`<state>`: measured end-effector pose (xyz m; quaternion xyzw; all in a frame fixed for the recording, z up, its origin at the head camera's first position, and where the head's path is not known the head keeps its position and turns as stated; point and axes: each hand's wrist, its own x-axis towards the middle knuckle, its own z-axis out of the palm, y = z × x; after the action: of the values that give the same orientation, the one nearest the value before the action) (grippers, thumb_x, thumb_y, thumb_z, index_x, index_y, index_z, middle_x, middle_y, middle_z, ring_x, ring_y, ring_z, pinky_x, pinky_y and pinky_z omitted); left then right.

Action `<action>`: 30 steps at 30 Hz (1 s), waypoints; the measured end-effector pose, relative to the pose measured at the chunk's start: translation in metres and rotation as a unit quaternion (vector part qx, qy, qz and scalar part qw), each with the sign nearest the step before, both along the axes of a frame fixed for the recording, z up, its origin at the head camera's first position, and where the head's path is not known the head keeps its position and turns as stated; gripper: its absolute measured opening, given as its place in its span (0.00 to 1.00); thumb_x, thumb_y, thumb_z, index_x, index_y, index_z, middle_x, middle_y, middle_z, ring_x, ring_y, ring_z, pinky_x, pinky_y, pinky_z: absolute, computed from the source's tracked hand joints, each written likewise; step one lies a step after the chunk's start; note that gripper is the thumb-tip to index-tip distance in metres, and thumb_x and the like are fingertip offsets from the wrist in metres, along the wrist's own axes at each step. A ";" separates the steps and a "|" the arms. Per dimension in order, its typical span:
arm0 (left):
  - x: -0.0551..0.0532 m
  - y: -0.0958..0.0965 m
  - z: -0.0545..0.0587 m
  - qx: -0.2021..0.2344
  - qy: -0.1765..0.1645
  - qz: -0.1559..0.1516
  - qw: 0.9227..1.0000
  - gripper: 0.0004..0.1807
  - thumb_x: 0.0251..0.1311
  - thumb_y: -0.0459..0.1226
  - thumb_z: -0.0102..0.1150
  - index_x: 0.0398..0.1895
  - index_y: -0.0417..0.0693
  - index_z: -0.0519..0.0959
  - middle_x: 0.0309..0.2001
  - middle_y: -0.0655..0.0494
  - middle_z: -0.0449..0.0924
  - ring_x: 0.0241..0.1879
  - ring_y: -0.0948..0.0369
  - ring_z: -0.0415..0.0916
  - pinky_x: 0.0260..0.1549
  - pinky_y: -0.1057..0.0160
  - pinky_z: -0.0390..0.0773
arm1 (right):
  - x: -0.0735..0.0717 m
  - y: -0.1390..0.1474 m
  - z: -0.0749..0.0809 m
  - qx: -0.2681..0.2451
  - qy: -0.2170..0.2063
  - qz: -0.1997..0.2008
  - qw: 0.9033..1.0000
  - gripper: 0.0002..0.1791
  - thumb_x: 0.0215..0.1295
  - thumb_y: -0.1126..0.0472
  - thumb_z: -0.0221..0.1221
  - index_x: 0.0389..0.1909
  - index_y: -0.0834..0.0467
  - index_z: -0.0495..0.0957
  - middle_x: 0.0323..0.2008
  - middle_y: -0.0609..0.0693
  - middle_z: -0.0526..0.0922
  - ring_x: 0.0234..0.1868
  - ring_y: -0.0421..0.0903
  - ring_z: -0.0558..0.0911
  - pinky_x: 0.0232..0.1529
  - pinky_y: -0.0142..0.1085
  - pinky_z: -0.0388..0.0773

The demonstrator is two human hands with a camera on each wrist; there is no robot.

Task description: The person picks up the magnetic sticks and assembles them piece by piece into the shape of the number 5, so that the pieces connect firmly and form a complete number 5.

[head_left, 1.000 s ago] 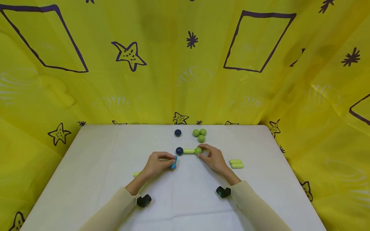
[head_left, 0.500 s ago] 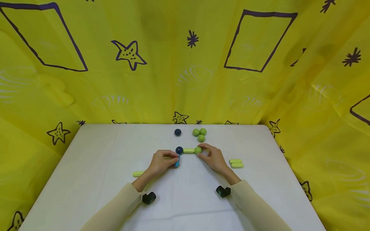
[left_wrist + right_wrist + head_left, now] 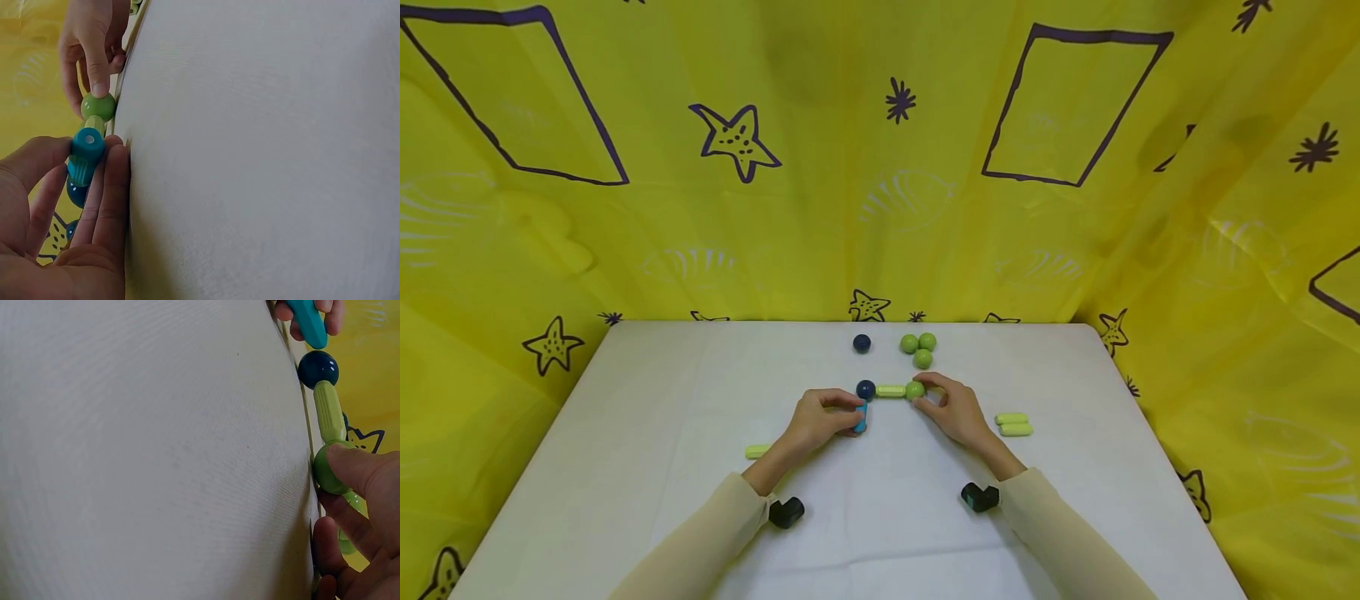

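Observation:
My left hand (image 3: 818,417) pinches a short blue rod (image 3: 861,416) between thumb and fingers. One end of the rod is close to a dark blue ball (image 3: 866,390); whether they touch I cannot tell. That ball joins a yellow-green rod (image 3: 891,391), which has a green ball (image 3: 914,390) on its right end. My right hand (image 3: 953,411) grips the green ball with thumb and fingers, as the right wrist view also shows. In the left wrist view the blue rod (image 3: 87,145) points its pale-tipped end at the camera, partly covering the dark blue ball (image 3: 77,194).
Behind lie a loose dark blue ball (image 3: 862,343) and a cluster of green balls (image 3: 922,359). Two yellow-green rods (image 3: 1015,430) rest to the right. Another yellow-green rod (image 3: 757,452) is partly behind my left wrist. A yellow curtain (image 3: 820,217) borders the white table (image 3: 655,467).
My left hand has moved slightly right and forward, bringing the blue rod beside the dark blue ball, then stayed nearly still. My right hand has kept its grip on the green ball.

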<state>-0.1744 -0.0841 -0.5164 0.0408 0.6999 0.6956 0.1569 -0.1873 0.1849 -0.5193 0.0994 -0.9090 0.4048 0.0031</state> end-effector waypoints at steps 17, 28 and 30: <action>-0.003 -0.001 -0.003 -0.011 0.002 -0.015 1.000 0.15 0.56 0.24 0.72 0.47 0.33 0.85 0.47 0.40 0.85 0.32 0.59 0.86 0.37 0.59 0.86 | 0.000 0.001 -0.001 -0.006 0.007 0.001 1.000 0.21 0.64 0.59 0.71 0.58 0.51 0.82 0.52 0.52 0.86 0.21 0.42 0.70 0.26 0.33 0.67; -0.004 0.006 -0.004 -0.022 -0.003 0.011 1.000 0.14 0.56 0.24 0.71 0.47 0.33 0.85 0.50 0.40 0.84 0.28 0.58 0.86 0.35 0.58 0.86 | 0.000 0.000 -0.002 -0.009 0.011 0.002 1.000 0.21 0.64 0.59 0.71 0.58 0.52 0.83 0.52 0.52 0.86 0.21 0.42 0.70 0.25 0.33 0.67; -0.004 0.007 -0.003 -0.024 -0.003 0.014 1.000 0.13 0.56 0.23 0.71 0.46 0.33 0.86 0.49 0.41 0.84 0.27 0.59 0.86 0.35 0.58 0.86 | 0.000 0.000 -0.002 -0.008 0.013 0.002 1.000 0.20 0.64 0.59 0.71 0.58 0.51 0.83 0.52 0.51 0.86 0.21 0.42 0.70 0.25 0.33 0.67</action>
<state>-0.1786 -0.0766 -0.5193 0.0251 0.7164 0.6808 0.1503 -0.1871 0.1854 -0.5212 0.1060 -0.9052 0.4112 0.0151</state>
